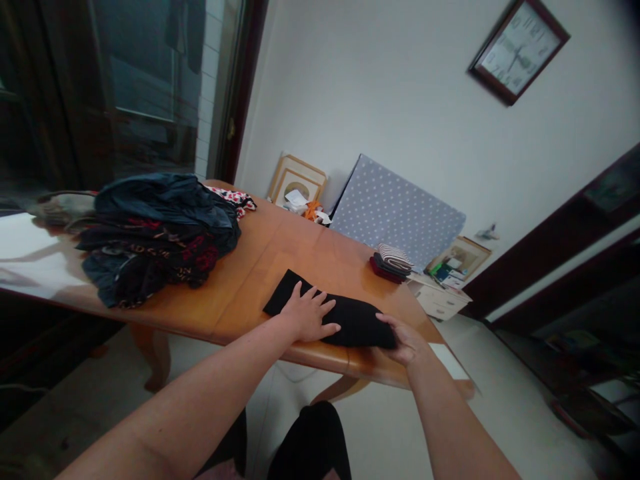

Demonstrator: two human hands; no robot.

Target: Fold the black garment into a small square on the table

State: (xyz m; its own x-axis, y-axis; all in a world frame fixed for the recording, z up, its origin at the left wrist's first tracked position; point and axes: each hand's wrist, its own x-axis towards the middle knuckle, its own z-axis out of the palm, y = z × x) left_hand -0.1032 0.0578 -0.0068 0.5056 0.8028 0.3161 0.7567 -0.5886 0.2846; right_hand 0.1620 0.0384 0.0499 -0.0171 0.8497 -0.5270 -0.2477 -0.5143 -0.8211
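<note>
A black garment (353,319), folded into a long narrow strip, lies along the near edge of the wooden table (295,243). Its exact kind cannot be made out. My left hand (307,313) rests flat on the strip's left part with the fingers spread. At the strip's right end, my right hand (403,340) grips the cloth, thumb on top and the other fingers underneath, mostly hidden.
A heap of dark clothes (165,233) covers the table's left part. A small stack of folded clothes (393,262) sits near the far right edge. Behind the table stand a polka-dot covered panel (395,207), a framed picture (297,180) and a white drawer cabinet (437,298).
</note>
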